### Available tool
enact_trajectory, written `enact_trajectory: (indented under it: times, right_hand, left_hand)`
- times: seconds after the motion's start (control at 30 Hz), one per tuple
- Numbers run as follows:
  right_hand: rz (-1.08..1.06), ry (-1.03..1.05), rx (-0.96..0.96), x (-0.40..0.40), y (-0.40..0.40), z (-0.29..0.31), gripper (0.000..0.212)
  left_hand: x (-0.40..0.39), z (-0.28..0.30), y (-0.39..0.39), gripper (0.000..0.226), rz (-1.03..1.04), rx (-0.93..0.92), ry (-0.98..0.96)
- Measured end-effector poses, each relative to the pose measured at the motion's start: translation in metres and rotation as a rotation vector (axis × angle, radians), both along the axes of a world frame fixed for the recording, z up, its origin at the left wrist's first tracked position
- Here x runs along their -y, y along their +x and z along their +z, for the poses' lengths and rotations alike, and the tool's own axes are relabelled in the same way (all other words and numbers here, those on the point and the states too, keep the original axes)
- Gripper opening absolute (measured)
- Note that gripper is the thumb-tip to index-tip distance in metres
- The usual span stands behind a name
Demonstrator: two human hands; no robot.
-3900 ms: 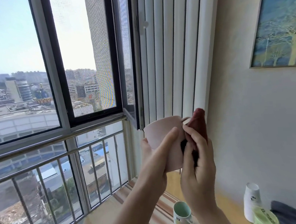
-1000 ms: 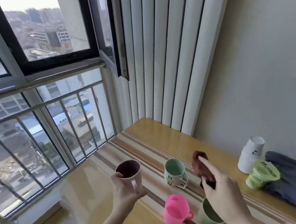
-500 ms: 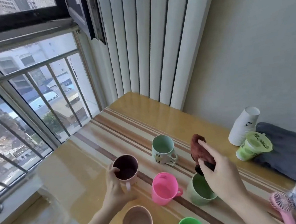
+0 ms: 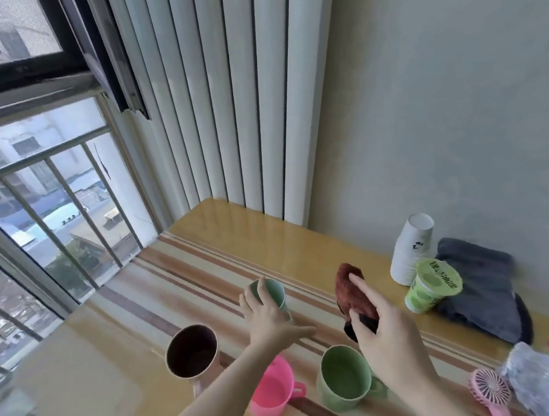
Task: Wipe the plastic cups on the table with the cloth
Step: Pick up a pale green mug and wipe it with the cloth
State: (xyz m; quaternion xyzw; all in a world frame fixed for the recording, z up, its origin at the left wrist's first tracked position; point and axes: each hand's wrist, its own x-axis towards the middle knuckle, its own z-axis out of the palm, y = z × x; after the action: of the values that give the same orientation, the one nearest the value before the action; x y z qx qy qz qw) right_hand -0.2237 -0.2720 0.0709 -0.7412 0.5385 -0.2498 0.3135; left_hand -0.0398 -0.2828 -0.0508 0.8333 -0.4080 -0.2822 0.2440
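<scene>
My left hand point(image 4: 270, 319) reaches over the table and wraps its fingers around a pale mint-green cup point(image 4: 276, 291) at the middle of the striped cloth. The pinkish cup with a dark inside point(image 4: 193, 351) stands alone to the left, free of my hand. My right hand point(image 4: 389, 337) holds a bunched reddish-brown cloth point(image 4: 351, 292) above the table. In front of my hands stand a bright pink cup point(image 4: 272, 392) and an olive-green cup point(image 4: 344, 377).
The wooden table point(image 4: 269, 235) has a striped runner. At the right by the wall are a white paper cup stack point(image 4: 411, 248), a green lidded tub point(image 4: 431, 285), a dark grey towel point(image 4: 485, 288), a pink handheld fan point(image 4: 490, 388) and a foil bag point(image 4: 541, 383).
My left hand set the pinkish cup down, let go of it and moved right onto the mint-green cup. The view tilted down from the window. My right hand kept the cloth.
</scene>
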Motion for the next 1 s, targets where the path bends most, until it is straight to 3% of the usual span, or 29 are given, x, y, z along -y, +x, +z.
enact_trajectory:
  times: [0.1,0.27,0.43,0.53,0.7,0.9,1.0]
  right_hand:
    - [0.027,0.002,-0.010,-0.001,-0.005,-0.009,0.057]
    - [0.030,-0.028,0.015,-0.003,-0.014,-0.019,0.058]
    - [0.038,-0.065,0.055,-0.013,-0.019,-0.017,0.057]
    - [0.054,-0.114,0.116,-0.019,-0.016,-0.001,0.054]
    - [0.145,-0.321,0.339,-0.042,0.000,0.078,0.054]
    - [0.392,-0.591,0.445,-0.102,0.025,0.172,0.052]
    - [0.444,-0.556,0.589,-0.133,0.035,0.198,0.054]
  left_hand:
    - [0.015,-0.019,-0.005,0.145,0.061,0.169,0.058]
    - [0.016,-0.035,0.010,0.124,0.083,0.225,0.020]
    - [0.008,-0.011,0.032,0.108,0.071,0.042,-0.052]
    - [-0.004,0.039,0.044,0.113,0.121,-0.049,-0.111]
    - [-0.063,0.178,0.046,0.109,0.061,-0.448,-0.301]
    - [-0.152,0.347,0.027,0.120,-0.098,-0.607,-0.405]
    - [-0.186,0.393,0.021,0.118,-0.064,-0.680,-0.495]
